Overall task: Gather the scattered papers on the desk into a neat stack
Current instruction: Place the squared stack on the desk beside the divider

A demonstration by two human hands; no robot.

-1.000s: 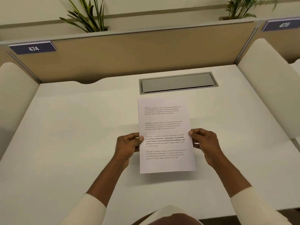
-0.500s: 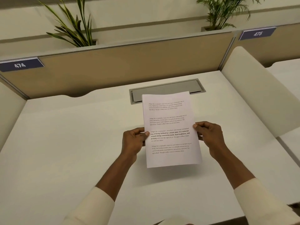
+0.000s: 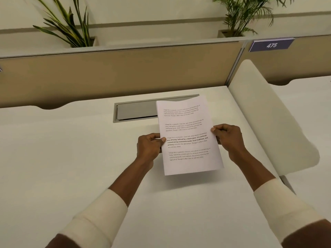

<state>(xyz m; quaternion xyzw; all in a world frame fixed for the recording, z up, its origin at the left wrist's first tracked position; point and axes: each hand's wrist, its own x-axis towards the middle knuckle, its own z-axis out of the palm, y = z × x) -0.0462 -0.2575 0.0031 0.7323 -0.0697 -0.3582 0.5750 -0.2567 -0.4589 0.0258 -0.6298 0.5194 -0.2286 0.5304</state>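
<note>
White desk (image 3: 71, 167), tan partition (image 3: 116, 72), potted plants (image 3: 71, 24) behind.

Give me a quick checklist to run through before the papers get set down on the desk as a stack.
1. Left hand pinching the papers at their left edge: ok.
2. Right hand pinching the right edge: ok.
3. Sheet edges aligned: ok from the front; the sheet count cannot be told.
4. Loose sheets left on the desk: none in view, ok.
5. Landing spot below the papers bare: ok.
6. Papers clear of the grey cable hatch: not ok, the top edge overlaps it in view.
</note>
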